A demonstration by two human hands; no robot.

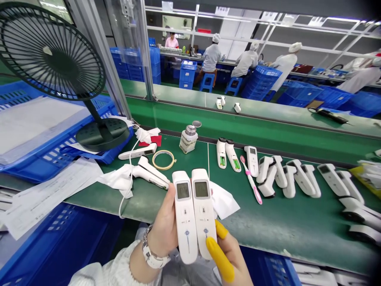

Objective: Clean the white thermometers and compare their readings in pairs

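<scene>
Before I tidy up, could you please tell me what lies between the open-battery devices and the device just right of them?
The head view shows the far end of a pink toothbrush.

Worn on the head, the camera looks forward and down from close above the left hand (164, 234) and right hand (232, 256) at six o'clock, faces across the green bench (268, 224) to distant workers (211, 55) at one o'clock, and leans so the bench falls towards four o'clock
</scene>
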